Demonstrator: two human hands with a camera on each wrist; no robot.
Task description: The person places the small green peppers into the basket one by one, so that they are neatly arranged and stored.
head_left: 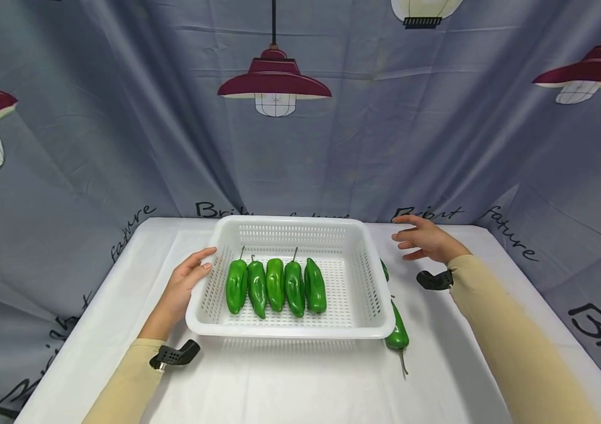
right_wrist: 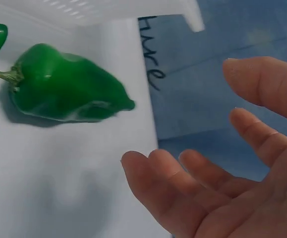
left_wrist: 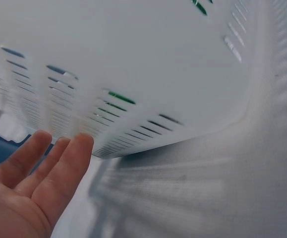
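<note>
A white perforated plastic basket (head_left: 300, 334) stands on the table, with several green peppers (head_left: 275, 285) lined up side by side inside it. My left hand (head_left: 182, 285) is at the basket's left side, fingers extended near the rim. In the left wrist view those fingers (left_wrist: 66, 171) look relaxed and lie beside the slotted wall; firm contact is hard to tell. To the right of the basket my right hand (head_left: 430, 239) hovers with spread fingers, holding nothing. Nearest it lies a green pepper (right_wrist: 66, 84) with its stem, partly hidden by the basket in the head view.
Another green pepper (head_left: 398, 331) lies by the basket's front right corner, stem toward me. A white cloth (head_left: 300, 386) covers the table. Behind the table hangs a grey-blue curtain (head_left: 173, 118) printed with lamps and lettering.
</note>
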